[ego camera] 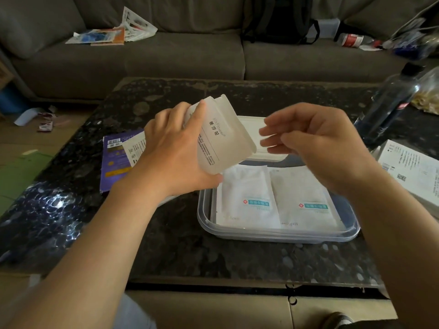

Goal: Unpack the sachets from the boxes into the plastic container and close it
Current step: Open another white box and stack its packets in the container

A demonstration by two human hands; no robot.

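Observation:
My left hand [173, 150] grips a white box [221, 136] with printed text, tilted over the left part of the clear plastic container [278, 235]. Two white sachets [247, 198] [301, 198] with teal labels lie flat side by side in the container. My right hand [316, 143] hovers above the container's far side, fingers loosely curled and blurred, holding nothing I can make out. The white lid [268, 157] lies just behind the container, mostly hidden by the box and hands.
A purple box [116, 157] lies on the dark stone table [178, 245] under my left wrist. A white box [411, 172] sits at the right edge, a dark water bottle [389, 103] behind it. A grey sofa [166, 51] with clutter stands beyond.

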